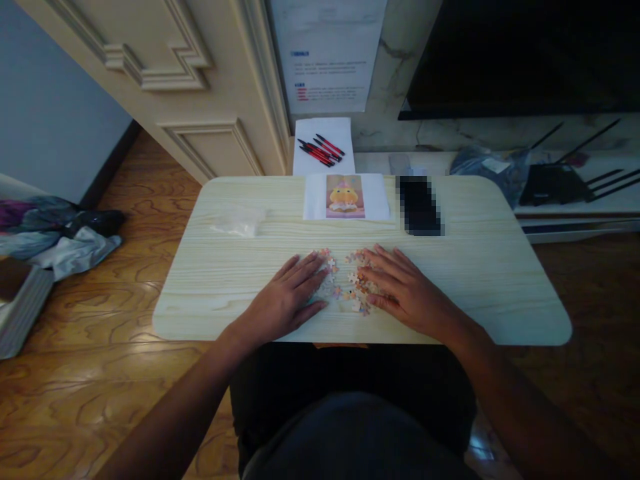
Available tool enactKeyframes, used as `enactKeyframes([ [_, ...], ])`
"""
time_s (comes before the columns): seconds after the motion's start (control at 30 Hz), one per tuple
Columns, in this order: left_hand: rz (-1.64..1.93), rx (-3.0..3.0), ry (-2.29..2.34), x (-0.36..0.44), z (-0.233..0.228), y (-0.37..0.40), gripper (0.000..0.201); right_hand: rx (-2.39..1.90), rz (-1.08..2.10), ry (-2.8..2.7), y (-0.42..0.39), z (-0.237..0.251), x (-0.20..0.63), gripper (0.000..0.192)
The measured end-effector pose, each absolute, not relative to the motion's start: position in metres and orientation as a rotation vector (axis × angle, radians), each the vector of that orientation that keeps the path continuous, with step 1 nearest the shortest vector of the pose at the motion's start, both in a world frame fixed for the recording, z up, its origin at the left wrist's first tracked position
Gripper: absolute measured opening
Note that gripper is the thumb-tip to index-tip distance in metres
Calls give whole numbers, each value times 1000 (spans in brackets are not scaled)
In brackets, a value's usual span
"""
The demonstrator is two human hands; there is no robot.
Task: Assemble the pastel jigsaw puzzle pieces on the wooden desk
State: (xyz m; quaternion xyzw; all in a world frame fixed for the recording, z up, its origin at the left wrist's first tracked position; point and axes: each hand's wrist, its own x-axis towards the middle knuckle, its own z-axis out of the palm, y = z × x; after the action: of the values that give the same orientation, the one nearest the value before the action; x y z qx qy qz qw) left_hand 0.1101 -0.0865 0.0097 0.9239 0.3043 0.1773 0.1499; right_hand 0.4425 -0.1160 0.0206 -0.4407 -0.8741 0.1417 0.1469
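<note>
Several small loose jigsaw pieces (345,283) lie in a scattered pile near the front edge of a pale wooden table (225,267). My left hand (293,293) rests flat on the table, fingers spread, its fingertips touching the left side of the pile. My right hand (400,287) lies flat over the right side of the pile, covering some pieces. Neither hand grips anything. A picture card of a yellow cartoon animal (345,195) lies on a white sheet at the table's far edge.
A dark phone (419,205) lies right of the card, a crumpled clear plastic bag (239,220) at the far left. Red and black pens (320,150) rest on paper behind the table. Clothes lie on the wooden floor at left, a router at right.
</note>
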Motion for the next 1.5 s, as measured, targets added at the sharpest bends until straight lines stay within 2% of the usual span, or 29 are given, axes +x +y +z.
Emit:
enactKeyframes([
  [0.2, 624, 2608, 919, 115, 9, -87, 40, -1296, 403, -2391, -101, 30, 422, 24],
  [0.43, 672, 2611, 931, 118, 10, -89, 27, -1307, 388, -2476, -97, 31, 411, 17],
  [0.87, 756, 2594, 1025, 128, 13, -84, 24, -1308, 627, -2299, -85, 28, 397, 13],
  [1.0, 770, 2545, 1094, 132, 14, -78, 19, -1416, 610, -2276, -81, 26, 393, 1],
  [1.1, 759, 2522, 1153, 135, 15, -75, 17, -1434, 592, -2260, -78, 27, 390, 8],
  [1.2, 739, 2483, 1189, 138, 15, -71, 16, -1406, 582, -2292, -73, 29, 385, 4],
  [1.4, 689, 2443, 1197, 144, 16, -59, 30, -1420, 539, -2395, -64, 26, 370, 7],
  [1.5, 603, 2442, 1159, 147, 21, -53, 29, -1427, 545, -2408, -64, 26, 369, 5],
])
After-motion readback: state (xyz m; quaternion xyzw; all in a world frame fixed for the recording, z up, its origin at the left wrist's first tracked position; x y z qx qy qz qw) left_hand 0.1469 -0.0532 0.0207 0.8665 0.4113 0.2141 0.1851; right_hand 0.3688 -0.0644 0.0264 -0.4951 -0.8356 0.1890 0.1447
